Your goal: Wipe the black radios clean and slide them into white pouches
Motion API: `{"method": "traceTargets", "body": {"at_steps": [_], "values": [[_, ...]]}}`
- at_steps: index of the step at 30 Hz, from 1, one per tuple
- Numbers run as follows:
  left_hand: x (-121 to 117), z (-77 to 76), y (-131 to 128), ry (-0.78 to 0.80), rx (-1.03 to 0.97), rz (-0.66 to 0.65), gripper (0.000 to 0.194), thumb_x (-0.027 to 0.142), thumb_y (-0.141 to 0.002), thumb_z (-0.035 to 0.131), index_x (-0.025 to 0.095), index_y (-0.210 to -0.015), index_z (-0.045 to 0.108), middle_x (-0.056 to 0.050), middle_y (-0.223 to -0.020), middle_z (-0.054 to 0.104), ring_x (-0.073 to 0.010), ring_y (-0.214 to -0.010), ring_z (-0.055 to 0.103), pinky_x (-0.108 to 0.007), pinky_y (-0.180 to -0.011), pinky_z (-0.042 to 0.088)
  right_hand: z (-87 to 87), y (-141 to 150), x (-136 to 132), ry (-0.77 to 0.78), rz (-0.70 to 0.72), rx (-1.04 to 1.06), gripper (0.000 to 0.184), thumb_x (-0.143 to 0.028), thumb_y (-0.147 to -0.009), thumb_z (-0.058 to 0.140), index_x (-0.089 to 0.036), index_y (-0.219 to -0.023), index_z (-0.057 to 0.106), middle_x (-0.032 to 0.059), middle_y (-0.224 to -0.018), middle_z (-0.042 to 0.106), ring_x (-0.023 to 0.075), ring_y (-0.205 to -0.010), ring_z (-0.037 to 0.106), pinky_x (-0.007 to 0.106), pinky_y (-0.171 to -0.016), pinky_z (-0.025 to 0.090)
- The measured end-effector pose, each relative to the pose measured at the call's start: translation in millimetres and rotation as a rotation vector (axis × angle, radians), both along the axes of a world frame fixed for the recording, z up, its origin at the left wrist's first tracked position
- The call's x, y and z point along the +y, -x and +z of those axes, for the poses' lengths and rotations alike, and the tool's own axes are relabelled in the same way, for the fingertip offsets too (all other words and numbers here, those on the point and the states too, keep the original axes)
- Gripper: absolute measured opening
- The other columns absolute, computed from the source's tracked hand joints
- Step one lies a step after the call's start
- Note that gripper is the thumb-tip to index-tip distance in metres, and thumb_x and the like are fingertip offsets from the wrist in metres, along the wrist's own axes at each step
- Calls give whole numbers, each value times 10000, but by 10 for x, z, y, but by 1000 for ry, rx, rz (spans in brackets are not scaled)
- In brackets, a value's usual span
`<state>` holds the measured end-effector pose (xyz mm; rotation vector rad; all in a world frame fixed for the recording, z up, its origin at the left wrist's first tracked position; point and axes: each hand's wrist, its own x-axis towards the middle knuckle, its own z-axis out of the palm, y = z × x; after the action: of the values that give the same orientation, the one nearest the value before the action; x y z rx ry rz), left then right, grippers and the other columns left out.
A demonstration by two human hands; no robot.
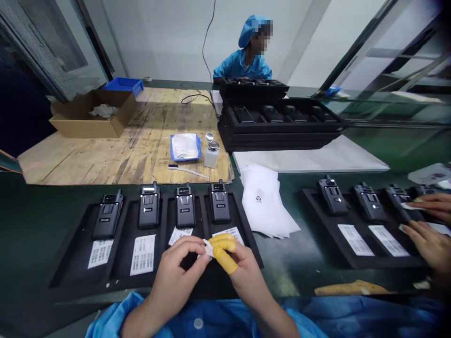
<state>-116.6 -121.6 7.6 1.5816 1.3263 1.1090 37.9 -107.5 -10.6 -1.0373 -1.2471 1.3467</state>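
Observation:
My left hand (178,267) and my right hand (234,260) meet over the near edge of a black tray (66,277), both pinched on a small white paper piece (207,247). Yellow finger cots cover two fingers of my right hand. The tray holds several black handheld radios (185,205) standing in a row, with white printed labels (143,254) lying in front of them. The label in front of the rightmost radio is partly hidden by my fingers.
A second tray of radios (355,258) lies at right, with another person's hands (428,234) on it. White bags (264,202), a blue dish of cloths (185,146), a pump bottle (212,151), a brush, stacked black trays (278,122), a cardboard box (93,115), and a seated worker in blue.

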Motion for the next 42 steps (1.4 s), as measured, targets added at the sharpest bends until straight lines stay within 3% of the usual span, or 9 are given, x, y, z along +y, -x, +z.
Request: {"method": "traceTargets", "body": {"at_steps": [5,9,12,19,26,31,35,39,42], "values": [[17,28,-12,419,-405,41,224,361,-778,632,180,-708,521,17,-745,555,-101,-647,489,-202,-606,398,-73,-4,-12,253,-22,260,265,-481,-756,669,-217,-767,672,12,-776,642,146,-707,548,285,-709,454],[3,11,-4,512,-524,72,293,417,-767,644,184,-709,477,52,-631,447,-97,-606,392,-199,-574,337,-49,16,-33,442,-19,472,434,-619,-686,665,-208,-825,643,21,-768,629,151,-644,544,292,-604,469],[-7,-2,9,522,-531,46,301,420,-755,667,184,-723,484,47,-653,477,-99,-621,406,-201,-586,344,-31,4,-33,450,33,443,424,-526,-614,771,-196,-841,633,4,-735,616,126,-622,542,261,-591,467],[-8,-24,24,331,-373,263,275,432,-741,700,204,-841,581,11,-806,588,-138,-806,538,-227,-759,426,-69,-71,-17,145,-182,178,224,-391,-751,701,-208,-875,667,20,-786,651,128,-670,579,253,-611,489],[-147,-55,-87,514,-736,-51,503,415,-781,681,243,-1241,575,-72,-1234,611,-238,-1204,508,-356,-1061,347,81,38,-140,-422,-16,-280,245,-141,-827,584,-289,-991,691,25,-915,669,130,-850,643,239,-771,534],[-149,-82,-85,466,-801,-126,471,283,-762,712,266,-1219,600,-52,-1224,629,-222,-1178,544,-327,-1053,362,67,13,-113,-511,-60,-403,344,-121,-845,536,-286,-1134,624,23,-894,660,124,-806,641,221,-729,544],[-155,-81,-27,430,-512,-92,383,395,-813,644,215,-1151,648,-78,-1103,687,-235,-1054,620,-329,-958,459,50,-45,-52,-485,-168,-577,454,-185,-796,605,-259,-1242,561,28,-830,625,143,-720,616,241,-632,543],[-211,-129,67,335,-152,22,371,511,-843,551,227,-1012,717,-67,-1000,717,-226,-952,648,-289,-872,502,104,-79,-10,-378,39,-619,343,-279,-787,654,-243,-1128,656,94,-1064,630,191,-950,629,298,-807,546],[-233,-192,133,286,-198,100,425,558,-824,557,241,-1081,678,-64,-936,727,-205,-870,671,-270,-830,520,176,-128,119,-401,224,-609,170,-300,-838,604,-238,-942,723,68,-929,693,173,-850,655,281,-761,542]]}}
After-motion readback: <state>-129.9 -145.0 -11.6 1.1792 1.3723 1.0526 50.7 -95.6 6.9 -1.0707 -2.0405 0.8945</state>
